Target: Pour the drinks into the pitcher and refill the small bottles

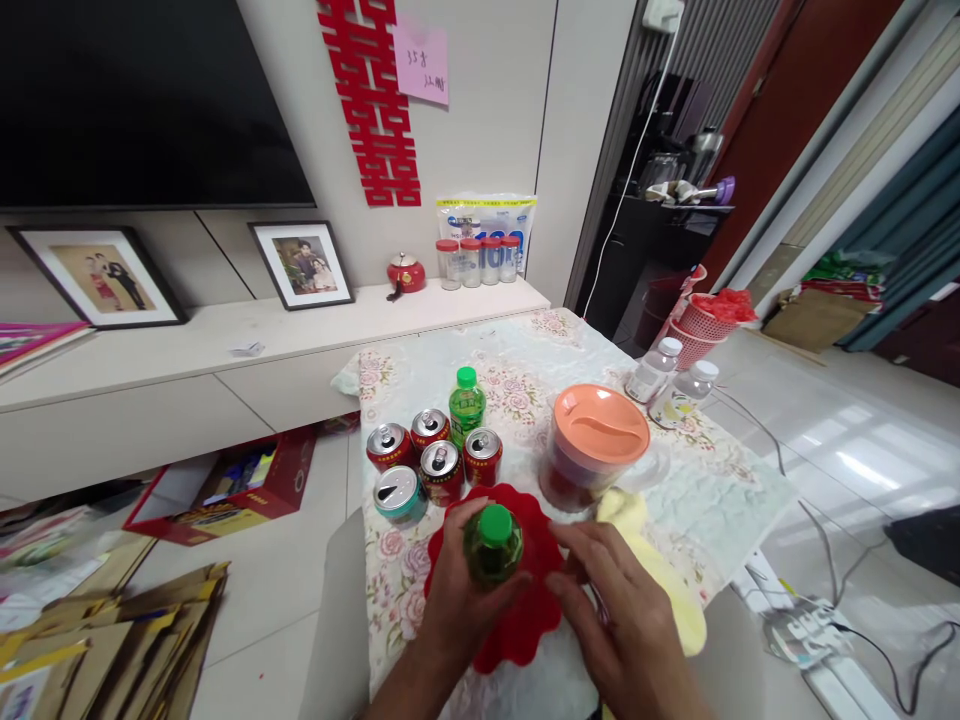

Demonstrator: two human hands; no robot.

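A green plastic bottle (493, 550) with a green cap stands upright in my left hand (461, 590), whose fingers wrap round its side. Below it lies a red scalloped mat (517, 630). Just right of the bottle is my right hand (619, 610), its thumb and fingers apart, and nothing shows between them. A yellow cloth (660, 570) lies beside and partly behind that hand. Beyond my left hand stand several opened red cans (441, 472), a teal can (400, 495) and a second green bottle (466, 402).
A clear tub with an orange lid (600, 425) stands on the flowered tablecloth (517, 390). Two white-capped bottles (682, 392) are near the table's right edge. Red-lidded jars (480, 262) line the cabinet behind. A power strip (810, 635) and cables lie on the right.
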